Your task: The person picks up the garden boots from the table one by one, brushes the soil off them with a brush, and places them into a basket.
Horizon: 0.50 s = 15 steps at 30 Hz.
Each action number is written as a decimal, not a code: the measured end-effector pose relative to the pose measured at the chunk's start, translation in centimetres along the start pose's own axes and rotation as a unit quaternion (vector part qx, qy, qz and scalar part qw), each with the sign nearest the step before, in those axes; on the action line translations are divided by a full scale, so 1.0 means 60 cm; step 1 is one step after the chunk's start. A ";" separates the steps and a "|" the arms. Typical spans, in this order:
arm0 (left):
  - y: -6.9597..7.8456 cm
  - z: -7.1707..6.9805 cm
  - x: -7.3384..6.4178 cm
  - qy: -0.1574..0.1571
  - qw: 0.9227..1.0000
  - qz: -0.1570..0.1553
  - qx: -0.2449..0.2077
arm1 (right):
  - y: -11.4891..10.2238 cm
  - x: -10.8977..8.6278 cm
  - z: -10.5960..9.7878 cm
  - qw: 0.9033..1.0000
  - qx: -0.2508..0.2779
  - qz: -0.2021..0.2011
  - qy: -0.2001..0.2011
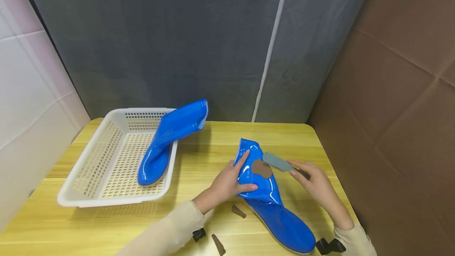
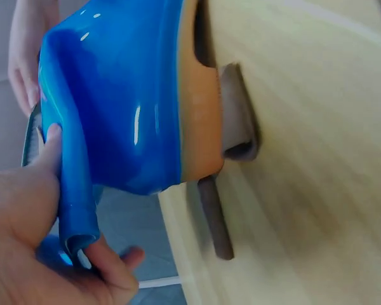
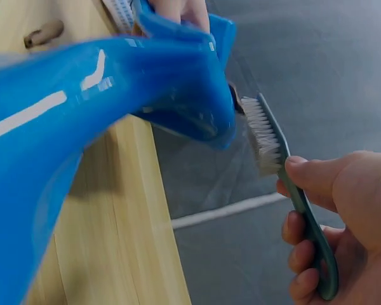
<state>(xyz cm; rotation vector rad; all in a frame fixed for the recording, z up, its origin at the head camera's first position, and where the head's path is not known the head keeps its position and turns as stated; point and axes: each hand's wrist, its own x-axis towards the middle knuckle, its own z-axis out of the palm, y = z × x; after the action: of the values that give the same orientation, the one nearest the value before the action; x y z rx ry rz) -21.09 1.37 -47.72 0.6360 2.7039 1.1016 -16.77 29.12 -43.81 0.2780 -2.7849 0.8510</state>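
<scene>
A shiny blue rain boot [image 1: 259,189] lies tilted over the table, its toe toward the near right. My left hand [image 1: 229,183] grips its shaft near the top, with the thumb and fingers on either side of the wall in the left wrist view. On the shaft is a flat brown patch [image 1: 261,169]. My right hand [image 1: 316,185] holds a green brush [image 1: 279,162] by its handle. The brush's white bristles [image 3: 263,136] face the shaft and meet the edge of the brown patch in the right wrist view; how firmly they press I cannot tell.
A second blue boot [image 1: 153,161] leans in a white plastic basket [image 1: 64,196] on the left, its shaft over the rim. Brown scraps [image 1: 238,211] lie on the wooden table [image 1: 199,161] by the held boot. Fabric walls enclose the back and sides.
</scene>
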 end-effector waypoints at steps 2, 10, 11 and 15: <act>-0.003 0.006 -0.005 0.005 1.000 -0.008 0.016 | -0.010 -0.001 0.004 1.000 -0.028 -0.008 0.004; -0.012 0.019 -0.015 0.020 0.999 -0.028 0.032 | -0.048 -0.009 0.023 0.992 -0.128 -0.009 0.008; -0.013 0.020 -0.016 0.020 0.999 -0.029 0.032 | -0.049 -0.010 0.025 0.991 -0.134 -0.009 0.007; -0.014 0.024 -0.019 0.020 0.999 -0.033 0.037 | -0.048 -0.013 0.028 0.991 -0.135 -0.016 0.001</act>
<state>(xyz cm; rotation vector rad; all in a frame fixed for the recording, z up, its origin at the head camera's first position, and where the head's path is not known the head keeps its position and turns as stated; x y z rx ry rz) -19.92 1.24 -49.32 0.5367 2.7890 1.0145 -15.60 25.90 -43.83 0.2742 -2.8411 0.4562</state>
